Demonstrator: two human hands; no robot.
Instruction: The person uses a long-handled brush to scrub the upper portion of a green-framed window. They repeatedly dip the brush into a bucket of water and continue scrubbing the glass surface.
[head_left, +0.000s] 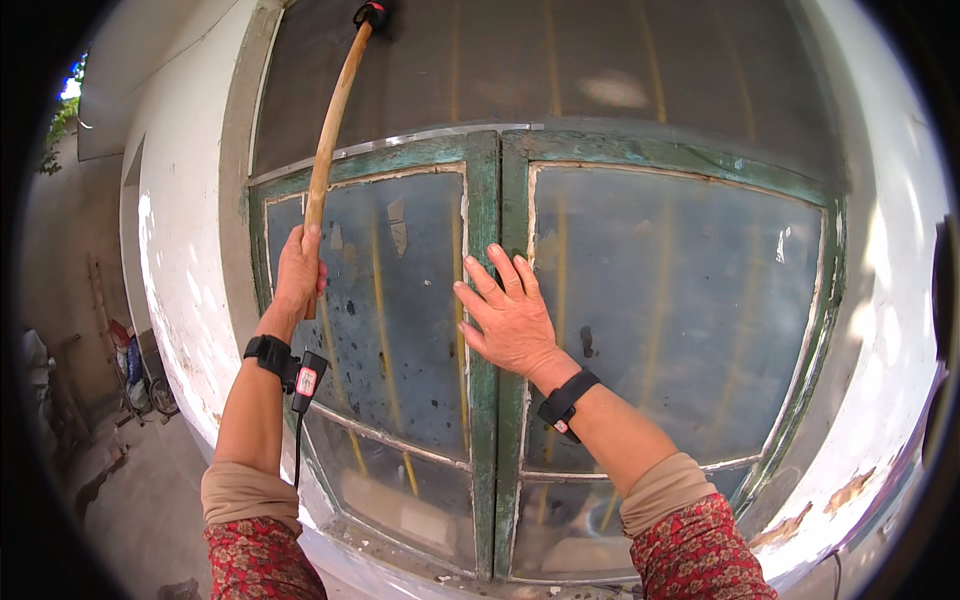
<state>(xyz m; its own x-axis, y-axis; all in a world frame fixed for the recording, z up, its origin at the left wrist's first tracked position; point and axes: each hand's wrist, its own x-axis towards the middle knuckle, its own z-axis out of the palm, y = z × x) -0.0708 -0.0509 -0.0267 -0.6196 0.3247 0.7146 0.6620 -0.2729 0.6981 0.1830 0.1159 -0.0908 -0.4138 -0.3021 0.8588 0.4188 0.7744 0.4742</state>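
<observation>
My left hand (298, 264) grips the lower end of a long, slightly bent wooden handle (334, 127). The handle rises to a dark head (371, 13) at the top edge, in front of an upper screened or glazed panel (480, 67); what kind of head it is cannot be told. My right hand (510, 319) lies with spread fingers over the meeting stiles of a green-painted wooden window (485, 420), holding nothing. Both window sashes look closed. The left glass pane (405, 315) has dark spots and bits of stuck paper, and the right pane (675, 300) has a dark smudge.
White plastered walls (176, 277) flank the window, with peeling paint at the lower right. A sill (390, 551) runs below it. At the far left, bags, a small wheel (162, 394) and other items stand by a wall. A black cable (298, 450) hangs from the left wrist device.
</observation>
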